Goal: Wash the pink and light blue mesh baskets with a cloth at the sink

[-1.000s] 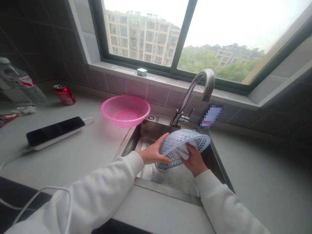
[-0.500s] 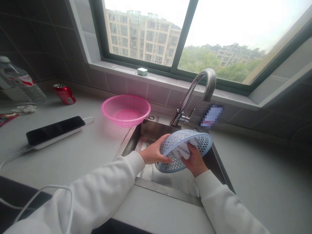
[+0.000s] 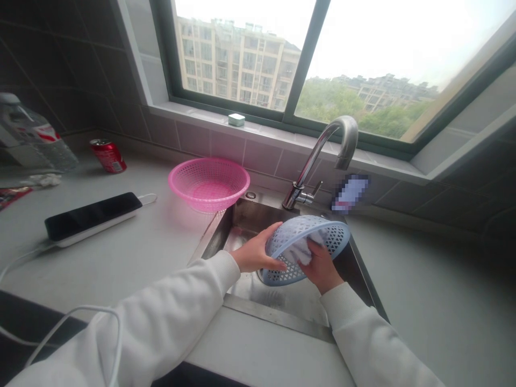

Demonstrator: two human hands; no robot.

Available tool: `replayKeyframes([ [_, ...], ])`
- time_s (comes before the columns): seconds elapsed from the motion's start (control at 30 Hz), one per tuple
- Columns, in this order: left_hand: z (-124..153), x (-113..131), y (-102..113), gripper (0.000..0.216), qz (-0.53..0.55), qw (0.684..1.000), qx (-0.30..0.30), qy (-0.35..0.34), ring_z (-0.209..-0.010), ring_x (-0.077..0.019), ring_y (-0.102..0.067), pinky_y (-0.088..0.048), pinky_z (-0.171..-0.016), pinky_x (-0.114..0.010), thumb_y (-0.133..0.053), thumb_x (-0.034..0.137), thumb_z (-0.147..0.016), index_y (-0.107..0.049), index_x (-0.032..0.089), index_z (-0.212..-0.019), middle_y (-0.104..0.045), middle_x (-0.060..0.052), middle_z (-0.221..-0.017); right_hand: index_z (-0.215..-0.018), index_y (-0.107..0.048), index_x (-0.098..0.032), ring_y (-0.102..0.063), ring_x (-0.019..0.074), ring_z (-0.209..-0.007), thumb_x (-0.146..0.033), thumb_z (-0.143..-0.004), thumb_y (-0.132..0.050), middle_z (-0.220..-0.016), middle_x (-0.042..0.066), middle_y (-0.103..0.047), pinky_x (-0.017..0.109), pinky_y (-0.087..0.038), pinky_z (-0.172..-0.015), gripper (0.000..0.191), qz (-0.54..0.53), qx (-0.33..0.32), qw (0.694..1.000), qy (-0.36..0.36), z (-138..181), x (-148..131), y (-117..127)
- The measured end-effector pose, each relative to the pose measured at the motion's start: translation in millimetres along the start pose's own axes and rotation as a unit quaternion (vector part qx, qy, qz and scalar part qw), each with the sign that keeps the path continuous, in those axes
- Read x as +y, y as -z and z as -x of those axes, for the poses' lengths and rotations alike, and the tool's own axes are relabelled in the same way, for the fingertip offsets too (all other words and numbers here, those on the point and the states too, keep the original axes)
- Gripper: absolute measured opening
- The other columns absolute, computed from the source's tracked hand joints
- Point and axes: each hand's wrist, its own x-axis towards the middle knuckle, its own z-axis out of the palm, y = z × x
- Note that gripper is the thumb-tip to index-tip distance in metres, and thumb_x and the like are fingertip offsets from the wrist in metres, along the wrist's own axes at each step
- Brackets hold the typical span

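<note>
Over the sink (image 3: 278,314), a light blue plastic colander (image 3: 284,276) is tilted on its side with its opening toward me. My left hand (image 3: 260,251) grips its left rim, thumb on the near side and the other fingers partly hidden behind it. Inside the colander, my right hand (image 3: 322,267) is closed on a white cloth (image 3: 299,251) that presses against the perforated inner wall. Some of the right fingers are hidden by the cloth. On the counter to the left of the sink stands a pink colander (image 3: 208,185), upright and touched by neither hand.
Behind the sink rises a chrome faucet (image 3: 322,150). A black-screened device (image 3: 94,215) with a white cable, a red can (image 3: 108,156) and a plastic bottle (image 3: 38,134) are on the left counter. A small box (image 3: 236,120) sits on the windowsill.
My right hand has shifted slightly with the white cloth inside the blue colander, and the cloth's folds look different. The left hand keeps its hold on the rim.
</note>
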Motion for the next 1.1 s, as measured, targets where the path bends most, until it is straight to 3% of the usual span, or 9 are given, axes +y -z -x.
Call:
replayKeyframes([
  [0.17,0,-1,2,0.131,0.022,1.000,-0.003,0.002,-0.149,-0.0423,-0.036,-0.028,-0.124,-0.057,-0.098,0.050,-0.052,-0.029,0.025,-0.161,-0.038,-0.017,-0.163,-0.101,-0.070,-0.025,-0.070,0.0329,-0.110,-0.024,-0.057,-0.090,-0.101,0.003,-0.079,0.051,-0.054,-0.101,0.048,0.036,-0.040,0.998,-0.024,4,7,-7],
  [0.3,1,1,2,0.132,0.031,0.999,-0.017,0.017,-0.156,-0.0417,-0.022,-0.029,-0.124,-0.055,-0.094,0.054,-0.058,-0.022,0.024,-0.163,-0.027,-0.018,-0.168,-0.095,-0.071,-0.028,-0.074,0.0301,-0.097,-0.035,-0.061,-0.090,-0.093,0.000,-0.079,0.048,-0.058,-0.092,0.039,-0.031,0.007,0.999,-0.007,-5,3,4],
  [0.43,3,7,-1,0.123,0.070,0.996,-0.039,0.039,-0.149,-0.0396,-0.037,-0.043,-0.115,-0.053,-0.093,0.043,-0.065,-0.020,0.032,-0.163,-0.033,-0.016,-0.165,-0.093,-0.071,-0.032,-0.075,0.0276,-0.090,-0.045,-0.064,-0.088,-0.090,-0.002,-0.079,0.047,-0.060,-0.088,0.036,-0.037,0.007,0.999,-0.001,-7,2,9],
  [0.53,4,9,-2,0.119,0.086,0.996,-0.024,0.029,-0.147,-0.0394,-0.039,-0.047,-0.110,-0.050,-0.092,0.038,-0.065,-0.024,0.031,-0.162,-0.037,-0.016,-0.163,-0.097,-0.073,-0.028,-0.074,0.0307,-0.096,-0.039,-0.063,-0.089,-0.097,0.002,-0.079,0.049,-0.058,-0.092,0.039,0.005,-0.032,0.999,-0.019,-1,4,2],
  [0.67,4,10,0,0.115,0.072,0.997,-0.022,0.025,-0.145,-0.0398,-0.041,-0.046,-0.111,-0.049,-0.091,0.034,-0.064,-0.029,0.028,-0.161,-0.038,-0.016,-0.163,-0.096,-0.073,-0.024,-0.072,0.0335,-0.101,-0.029,-0.059,-0.091,-0.093,0.004,-0.079,0.051,-0.057,-0.095,0.041,0.018,-0.032,0.999,-0.024,3,1,-3],
  [0.87,4,11,-1,0.117,0.086,0.995,-0.035,0.035,-0.141,-0.0398,-0.046,-0.050,-0.105,-0.050,-0.091,0.033,-0.063,-0.027,0.028,-0.162,-0.044,-0.017,-0.158,-0.089,-0.072,-0.029,-0.073,0.0321,-0.095,-0.043,-0.063,-0.088,-0.088,0.002,-0.078,0.051,-0.059,-0.091,0.033,-0.036,0.000,0.999,0.004,-2,-1,3],
  [1.03,3,10,0,0.117,0.083,0.996,-0.023,0.034,-0.143,-0.0396,-0.044,-0.046,-0.111,-0.050,-0.093,0.032,-0.061,-0.032,0.027,-0.160,-0.043,-0.016,-0.160,-0.099,-0.072,-0.024,-0.072,0.0306,-0.106,-0.021,-0.054,-0.094,-0.100,0.002,-0.079,0.048,-0.055,-0.100,0.050,0.045,-0.024,0.999,-0.004,2,5,2],
  [1.1,3,12,1,0.116,0.072,0.997,-0.025,0.033,-0.144,-0.0399,-0.043,-0.045,-0.112,-0.050,-0.094,0.032,-0.061,-0.033,0.029,-0.160,-0.043,-0.015,-0.161,-0.096,-0.072,-0.024,-0.072,0.0314,-0.105,-0.025,-0.055,-0.093,-0.098,0.002,-0.079,0.049,-0.056,-0.099,0.046,0.026,-0.020,0.999,0.003,2,5,3],
])
